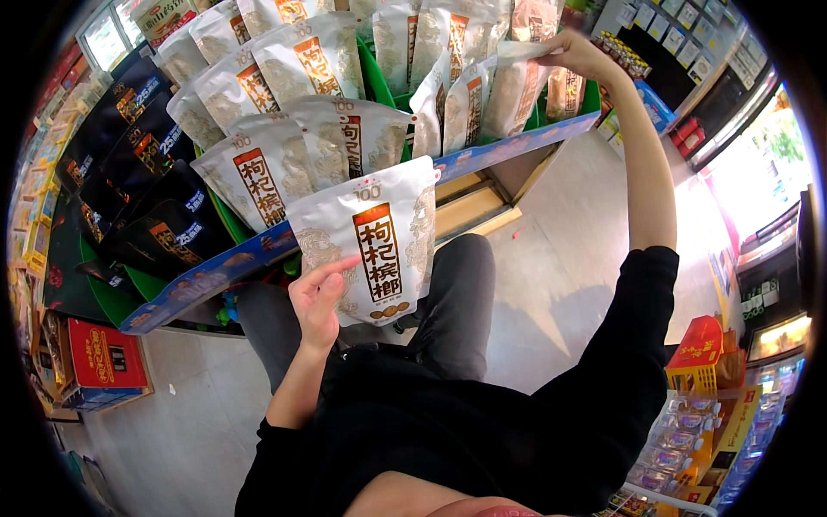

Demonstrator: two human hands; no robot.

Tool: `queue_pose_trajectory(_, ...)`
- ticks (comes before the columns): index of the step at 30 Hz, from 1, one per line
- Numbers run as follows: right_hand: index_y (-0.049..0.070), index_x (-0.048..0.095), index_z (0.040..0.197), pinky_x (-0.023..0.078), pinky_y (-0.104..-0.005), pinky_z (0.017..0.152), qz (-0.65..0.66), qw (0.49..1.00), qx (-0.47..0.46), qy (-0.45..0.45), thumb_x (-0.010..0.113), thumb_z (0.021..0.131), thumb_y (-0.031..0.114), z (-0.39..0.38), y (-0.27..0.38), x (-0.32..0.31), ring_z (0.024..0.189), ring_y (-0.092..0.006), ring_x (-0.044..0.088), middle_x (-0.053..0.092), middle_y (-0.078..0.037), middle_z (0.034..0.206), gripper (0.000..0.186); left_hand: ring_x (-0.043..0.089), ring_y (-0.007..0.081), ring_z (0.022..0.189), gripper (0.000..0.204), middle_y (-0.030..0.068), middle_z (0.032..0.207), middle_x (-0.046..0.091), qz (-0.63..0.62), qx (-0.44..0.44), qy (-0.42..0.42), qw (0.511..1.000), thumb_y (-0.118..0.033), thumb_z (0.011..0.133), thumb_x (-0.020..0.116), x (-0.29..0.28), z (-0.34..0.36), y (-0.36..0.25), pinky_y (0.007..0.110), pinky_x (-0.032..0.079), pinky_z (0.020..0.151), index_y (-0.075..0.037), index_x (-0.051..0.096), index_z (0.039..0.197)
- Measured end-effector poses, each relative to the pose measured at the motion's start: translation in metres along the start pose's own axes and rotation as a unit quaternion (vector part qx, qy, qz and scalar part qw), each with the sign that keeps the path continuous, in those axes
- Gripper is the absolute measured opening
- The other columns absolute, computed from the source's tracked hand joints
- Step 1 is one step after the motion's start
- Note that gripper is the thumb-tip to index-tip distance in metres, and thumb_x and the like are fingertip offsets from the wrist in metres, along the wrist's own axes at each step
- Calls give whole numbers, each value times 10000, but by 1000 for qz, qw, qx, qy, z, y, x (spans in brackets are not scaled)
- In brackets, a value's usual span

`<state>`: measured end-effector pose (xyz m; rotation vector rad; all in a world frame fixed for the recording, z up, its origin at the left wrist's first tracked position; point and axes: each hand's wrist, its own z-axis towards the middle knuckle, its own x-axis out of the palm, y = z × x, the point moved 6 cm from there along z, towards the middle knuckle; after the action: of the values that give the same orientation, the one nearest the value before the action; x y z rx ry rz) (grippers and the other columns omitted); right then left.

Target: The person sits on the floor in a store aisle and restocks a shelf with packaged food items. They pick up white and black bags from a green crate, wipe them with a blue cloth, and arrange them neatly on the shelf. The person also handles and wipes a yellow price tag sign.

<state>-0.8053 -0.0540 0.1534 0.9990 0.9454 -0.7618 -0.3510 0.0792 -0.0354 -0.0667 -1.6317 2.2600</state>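
Observation:
In front of my lap, my left hand [317,303] holds a white stand-up pouch [405,233] with an orange and brown label panel, its fingers and thumb at the pouch's left side. My right arm stretches far out to the right. There my right hand [579,59] pinches the top edge of a pale pinkish-white pouch [514,95], which stands upright in the display. Another pinkish pouch [564,93] stands just beside it. Several matching white pouches [314,65] stand in rows on the display beyond my left hand.
The sloped display stand has green dividers and a blue printed front edge [211,280]. Black pouches [168,228] fill its left section. A red carton [108,355] sits on the floor at left. Bottled water packs [676,444] are stacked at lower right, below a red and yellow box [699,353].

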Motion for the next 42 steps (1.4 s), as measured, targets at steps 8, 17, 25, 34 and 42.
queue_pose_trajectory(8, 52, 729, 919, 440, -285, 616, -7, 998, 16, -62, 729, 814, 210, 22, -39, 8, 631, -89, 530, 656, -18, 726, 190, 600, 132, 888, 393, 121, 948, 688, 17, 17, -11, 1000, -272, 879, 543, -1, 5, 1, 235, 404, 828, 74, 673, 1011)
queue_pose_trajectory(17, 69, 726, 915, 446, -297, 609, -31, 991, 23, -125, 730, 805, 190, 12, -57, 24, 636, -128, 532, 645, -61, 704, 163, 621, 162, 927, 419, 156, 973, 689, 8, 14, 5, 1000, -284, 877, 528, 3, 4, 5, 250, 408, 872, 91, 670, 996)
queue_pose_trajectory(25, 77, 613, 1146, 455, -348, 855, -170, 975, 81, -120, 674, 751, 61, -9, -60, 50, 974, -252, 587, 625, -125, 1069, 401, 628, 187, 948, 440, 175, 993, 683, -11, 10, 17, 1000, -300, 874, 525, 5, 3, 5, 265, 408, 899, 95, 665, 1005)
queue_pose_trajectory(34, 171, 486, 1296, 362, -451, 1026, -162, 981, -14, -110, 723, 721, 218, -36, 80, 77, 1213, -310, 463, 511, -126, 1279, 624, 630, 198, 962, 434, 186, 1000, 680, -43, 18, 33, 998, -280, 870, 518, 12, 4, -7, 274, 417, 902, 105, 657, 1013)
queue_pose_trajectory(42, 225, 351, 1408, 213, -504, 1105, -246, 958, -80, -124, 819, 610, 349, 5, 42, 74, 1322, -313, 329, 374, -122, 1424, 933, 632, 181, 909, 440, 185, 959, 686, -45, 8, 34, 998, -283, 854, 522, 14, -1, -6, 260, 423, 859, 108, 662, 999)
